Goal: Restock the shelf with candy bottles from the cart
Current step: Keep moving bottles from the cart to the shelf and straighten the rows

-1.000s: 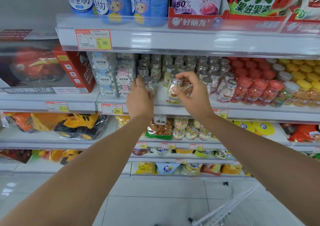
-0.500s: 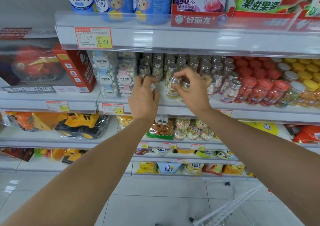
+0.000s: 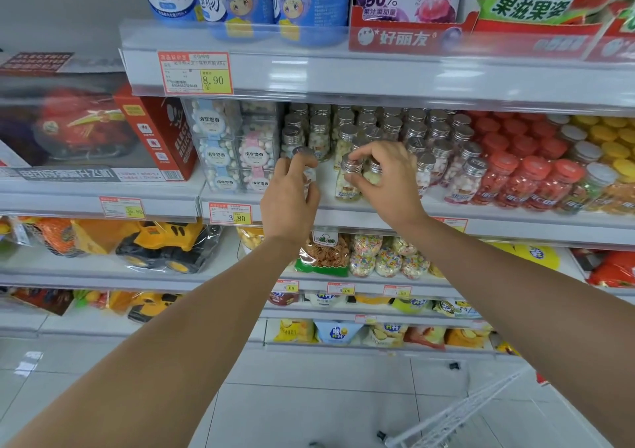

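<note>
**Front row filled by hand.** The fingertips (image 3: 364,152) of your right hand (image 3: 388,179) were closed together with the thumb on the silver cap and neck of a candy bottle (image 3: 347,188). It stood upright, above and to the right of the 3.80 price tag (image 3: 231,214). Whether its base had met the shelf (image 3: 347,215) or hung just clear could not be told.

Gripping it high probably left the body free to drop into the gap at the front of the row, and the label faced the aisle. A further silver-capped bottle (image 3: 374,174) showed just behind the thumb; whether you were touching it was unclear.

Your left hand (image 3: 292,193), nearer the tag and directly above its right end, was wrapped round a second candy bottle (image 3: 302,152). Its fingers were curled tight enough that only the cap and a sliver of the body showed. That hold looked like a steadying one while the bottle was brought level with the shelf lip.

The stocked rows of silver-capped bottles (image 3: 391,128) stood further back above the tag. Red-capped bottles (image 3: 508,179) ran well to the tag's right, and clear candy boxes (image 3: 237,148) stood straight above it. The cart (image 3: 464,413) sat far below and to the right of the tag. Only a corner of its white wire showed, and its load was out of view.
</note>
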